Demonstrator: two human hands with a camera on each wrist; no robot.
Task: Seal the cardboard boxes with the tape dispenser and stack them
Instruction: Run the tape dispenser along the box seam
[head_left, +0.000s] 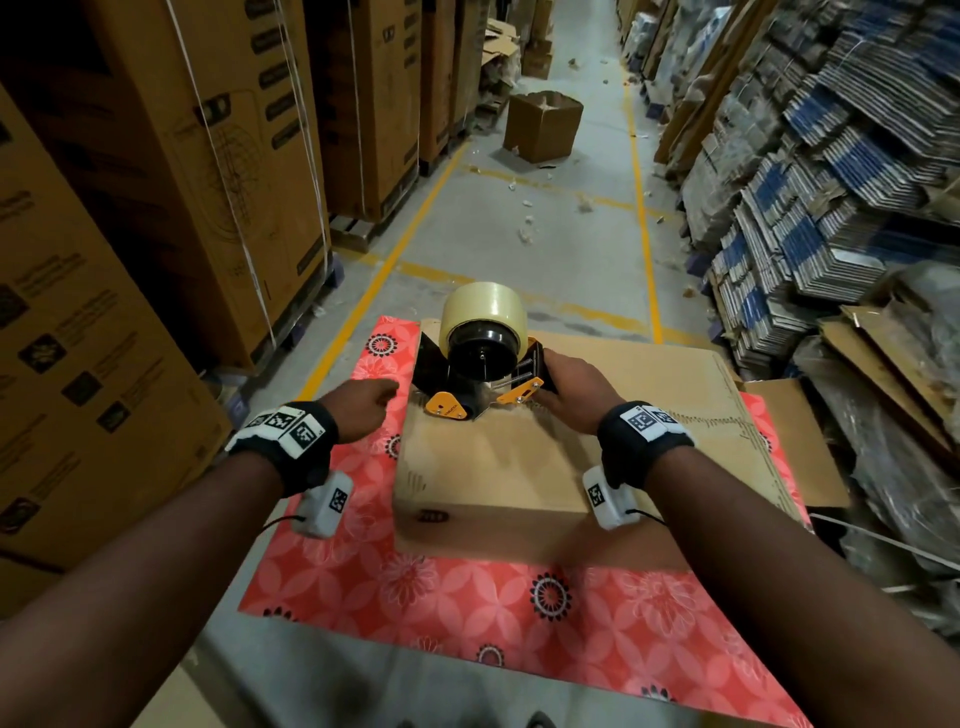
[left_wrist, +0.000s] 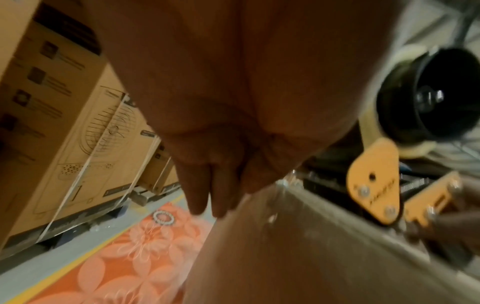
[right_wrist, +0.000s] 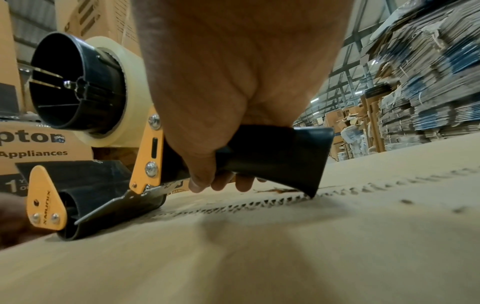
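Observation:
A brown cardboard box (head_left: 493, 478) lies on a red floral mat (head_left: 457, 608). On its far top edge stands a black and orange tape dispenser (head_left: 483, 364) carrying a roll of clear tape (head_left: 485, 306). My right hand (head_left: 569, 389) grips the dispenser's black handle (right_wrist: 272, 152), and the dispenser's roller (right_wrist: 109, 216) sits on the box top beside a corrugated flap edge. At the box's upper left edge is my left hand (head_left: 366, 402). Its fingers (left_wrist: 213, 195) point down along the box side and hold nothing. The dispenser (left_wrist: 374, 185) shows to their right.
Tall strapped cartons (head_left: 156, 208) line the left of the aisle. Stacks of flattened cartons (head_left: 805, 182) fill the right. An open box (head_left: 543, 124) stands on the floor further along, between yellow lines (head_left: 384, 270). A flat cardboard sheet (head_left: 691, 395) lies right of the box.

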